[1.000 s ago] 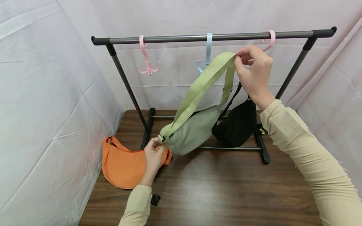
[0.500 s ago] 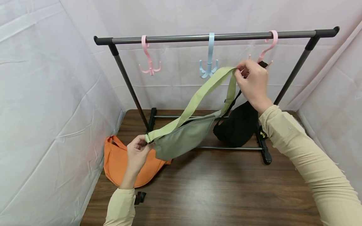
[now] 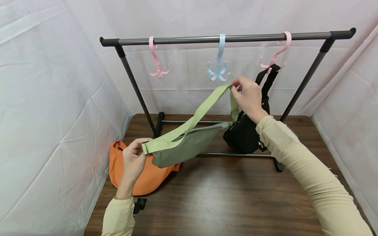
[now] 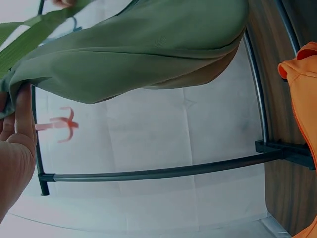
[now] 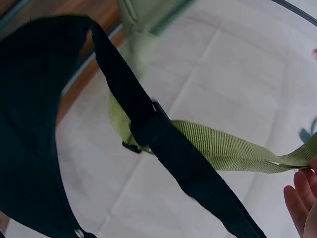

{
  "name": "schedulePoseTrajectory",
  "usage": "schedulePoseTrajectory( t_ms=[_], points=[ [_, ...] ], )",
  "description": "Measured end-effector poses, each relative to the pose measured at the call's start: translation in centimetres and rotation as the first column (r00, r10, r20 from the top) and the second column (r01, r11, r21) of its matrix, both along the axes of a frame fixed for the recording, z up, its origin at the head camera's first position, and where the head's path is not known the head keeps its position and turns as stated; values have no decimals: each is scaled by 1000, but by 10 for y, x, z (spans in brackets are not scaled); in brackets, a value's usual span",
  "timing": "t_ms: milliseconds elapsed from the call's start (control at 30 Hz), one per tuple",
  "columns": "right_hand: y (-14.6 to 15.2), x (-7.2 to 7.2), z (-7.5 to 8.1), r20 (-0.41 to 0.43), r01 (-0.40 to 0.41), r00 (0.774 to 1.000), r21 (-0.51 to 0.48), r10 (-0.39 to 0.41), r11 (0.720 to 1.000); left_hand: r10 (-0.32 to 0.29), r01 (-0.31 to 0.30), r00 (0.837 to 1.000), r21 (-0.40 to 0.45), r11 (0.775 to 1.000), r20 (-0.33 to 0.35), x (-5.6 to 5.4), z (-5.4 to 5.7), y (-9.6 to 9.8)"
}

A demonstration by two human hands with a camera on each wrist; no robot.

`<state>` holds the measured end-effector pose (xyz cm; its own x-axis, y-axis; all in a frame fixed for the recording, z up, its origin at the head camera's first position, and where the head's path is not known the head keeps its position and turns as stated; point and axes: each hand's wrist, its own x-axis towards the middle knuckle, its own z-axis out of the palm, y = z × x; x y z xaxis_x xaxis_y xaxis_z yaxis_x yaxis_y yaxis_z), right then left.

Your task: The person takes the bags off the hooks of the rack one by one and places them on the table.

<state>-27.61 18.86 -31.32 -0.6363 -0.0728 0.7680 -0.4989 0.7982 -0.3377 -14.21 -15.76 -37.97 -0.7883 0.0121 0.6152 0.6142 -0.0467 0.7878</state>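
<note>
holding green bag [image 3: 184,148] aloft before rack [image 3: 189,40]: right hand [image 3: 248,97] pinches strap [image 3: 203,110] top, left hand [image 3: 133,161] pinches lower end, fingers narrow. likely light, soft, floppy; best gripped by strap.

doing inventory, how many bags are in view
3: green bag held by the left hand and right hand, black bag looped on the right pink hook, orange bag lying at left on the wooden surface.

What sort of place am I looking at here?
Probably a small staged booth, such as a filming setup: white sheeting lines the left, back and right, and a metal rack with three hooks stands on a brown wood-grain surface.
</note>
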Motion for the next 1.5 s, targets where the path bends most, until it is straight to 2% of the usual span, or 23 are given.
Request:
schedulePoseTrajectory(
  t_ms=[133,267,400,467,667,767,933,1033,1133,1233,1333,1400,1433,1500],
  points=[
    [-3,-2,-16,79,4,997,13,-5,1000,-45,45,999,40,998,-7,1,5,1],
    [-9,-5,-32,146,1,989,34,-6,999,-63,63,998,77,995,-6,2,7,2],
    [-17,-9,-45,203,-6,979,51,-4,999,-52,50,999,101,994,17,2,11,2],
    [-20,-11,-49,236,-14,972,66,-2,998,-27,24,999,94,995,29,1,13,2],
    [-25,-9,-58,361,-50,932,118,4,992,24,-28,999,88,996,40,-3,14,3],
    [-24,-1,-65,385,-65,923,93,25,994,16,-21,998,109,994,53,-5,11,2],
    [-25,25,-80,335,-115,935,-34,119,993,-20,12,998,143,990,59,-7,7,-1],
    [-28,45,-95,304,-154,935,-124,185,980,-16,7,998,136,991,65,-8,4,-3],
    [-33,62,-116,317,-182,916,-213,244,960,2,-11,998,128,992,69,-9,3,-5],
    [-38,74,-140,384,-171,877,-311,288,935,18,-26,998,127,992,66,-10,4,-5],
    [-44,81,-163,475,-109,818,-426,324,898,29,-38,997,137,990,67,-10,7,-5],
    [-48,83,-176,532,-45,758,-534,377,845,35,-45,997,143,989,75,-9,10,-4],
    [-49,83,-183,556,-7,721,-591,414,806,35,-46,996,147,988,80,-9,12,-4],
    [-52,82,-194,583,78,635,-701,506,709,29,-44,995,165,985,93,-8,15,-4]
  ],
)
